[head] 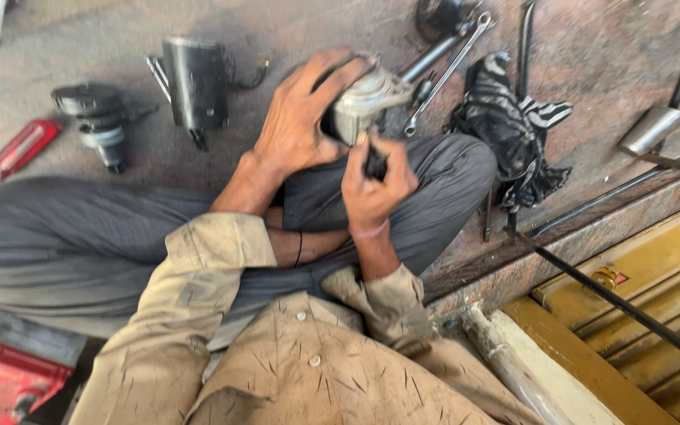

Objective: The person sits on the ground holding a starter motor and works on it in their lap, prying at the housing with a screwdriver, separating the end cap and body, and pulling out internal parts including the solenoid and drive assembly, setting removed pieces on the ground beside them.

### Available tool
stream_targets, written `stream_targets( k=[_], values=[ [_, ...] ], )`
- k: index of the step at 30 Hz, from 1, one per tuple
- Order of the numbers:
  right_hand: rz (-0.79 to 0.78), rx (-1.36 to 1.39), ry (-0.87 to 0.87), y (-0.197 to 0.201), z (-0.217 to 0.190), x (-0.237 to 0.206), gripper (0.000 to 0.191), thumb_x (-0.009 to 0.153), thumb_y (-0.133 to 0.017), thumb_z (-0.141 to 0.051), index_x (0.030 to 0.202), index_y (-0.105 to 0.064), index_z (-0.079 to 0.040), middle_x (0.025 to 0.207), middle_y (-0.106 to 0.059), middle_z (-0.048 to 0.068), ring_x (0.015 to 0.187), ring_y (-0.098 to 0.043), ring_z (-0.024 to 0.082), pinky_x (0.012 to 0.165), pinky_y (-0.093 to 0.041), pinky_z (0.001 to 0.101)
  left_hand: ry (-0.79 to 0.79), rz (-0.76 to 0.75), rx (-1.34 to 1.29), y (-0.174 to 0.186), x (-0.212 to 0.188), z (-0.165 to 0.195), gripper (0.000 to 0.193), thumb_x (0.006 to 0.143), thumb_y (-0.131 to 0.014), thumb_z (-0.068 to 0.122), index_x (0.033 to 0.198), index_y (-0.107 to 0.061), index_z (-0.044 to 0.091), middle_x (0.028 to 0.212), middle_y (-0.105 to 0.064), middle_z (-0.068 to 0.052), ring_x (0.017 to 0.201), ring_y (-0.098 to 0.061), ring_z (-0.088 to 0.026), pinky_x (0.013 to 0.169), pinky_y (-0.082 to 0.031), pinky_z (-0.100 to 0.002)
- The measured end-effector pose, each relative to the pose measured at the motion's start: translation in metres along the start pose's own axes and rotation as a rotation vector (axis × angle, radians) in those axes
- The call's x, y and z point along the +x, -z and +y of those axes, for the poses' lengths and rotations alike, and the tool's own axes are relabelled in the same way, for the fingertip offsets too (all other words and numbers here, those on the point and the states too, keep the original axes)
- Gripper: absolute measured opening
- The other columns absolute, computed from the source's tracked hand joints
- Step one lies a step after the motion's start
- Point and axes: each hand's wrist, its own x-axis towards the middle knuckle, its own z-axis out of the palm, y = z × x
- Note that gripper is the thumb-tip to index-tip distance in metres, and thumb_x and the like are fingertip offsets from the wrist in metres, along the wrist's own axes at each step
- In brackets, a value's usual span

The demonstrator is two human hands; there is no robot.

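My left hand [302,118] grips a grey metal motor housing [367,98] from above, holding it over my knee. My right hand [373,185] is closed around a dark-handled tool [375,161] whose tip meets the underside of the housing. I sit cross-legged in grey trousers and a tan shirt with rolled sleeves. The tool's tip is hidden by the housing and my fingers.
On the stone floor lie a black cylindrical motor body [194,83], a smaller black and grey part [100,122], a red-handled screwdriver [17,149], spanners [446,75], a black rag [509,126] and metal rods [655,130]. A yellow metal frame [639,291] stands at right.
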Motion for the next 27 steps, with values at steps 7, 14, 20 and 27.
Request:
stream_targets(
  k=[7,14,20,27],
  values=[
    [0.013,0.038,-0.027,-0.0012,0.0016,0.0021,0.01,0.093,-0.075,0.001,0.095,-0.065,0.002,0.08,-0.069,0.014,0.07,-0.07,0.022,0.067,-0.055,0.0339,-0.003,0.01,0.003,-0.0011,-0.0009,0.0,0.082,0.075,-0.093,0.028,0.146,-0.054,0.013,0.143,-0.054,-0.011,0.126,-0.062,-0.039,0.106,-0.055,-0.045],
    [0.005,0.064,0.032,0.0007,0.0025,0.0008,0.011,0.094,-0.074,0.0,0.095,-0.063,0.002,0.086,-0.071,0.016,0.076,-0.073,0.023,0.07,-0.057,0.0348,0.002,0.022,0.026,-0.0046,0.0003,-0.0026,0.086,0.07,-0.093,0.029,0.145,-0.055,0.013,0.14,-0.055,-0.011,0.123,-0.063,-0.039,0.103,-0.055,-0.046],
    [0.005,0.063,0.007,0.0,0.0069,0.0002,0.011,0.092,-0.075,0.0,0.094,-0.064,0.002,0.082,-0.069,0.015,0.072,-0.07,0.023,0.069,-0.055,0.0348,0.004,0.006,0.011,-0.0021,-0.0022,-0.001,0.082,0.072,-0.09,0.022,0.146,-0.054,0.014,0.142,-0.055,-0.011,0.125,-0.063,-0.039,0.105,-0.056,-0.044],
    [-0.003,0.09,-0.015,0.0013,0.0085,-0.0014,0.01,0.094,-0.075,-0.001,0.095,-0.065,0.001,0.082,-0.07,0.014,0.071,-0.071,0.021,0.068,-0.055,0.0337,0.002,0.0,-0.019,-0.0007,-0.0011,-0.0007,0.078,0.079,-0.091,0.021,0.146,-0.053,0.014,0.141,-0.055,-0.011,0.124,-0.063,-0.037,0.104,-0.056,-0.043]
  ],
)
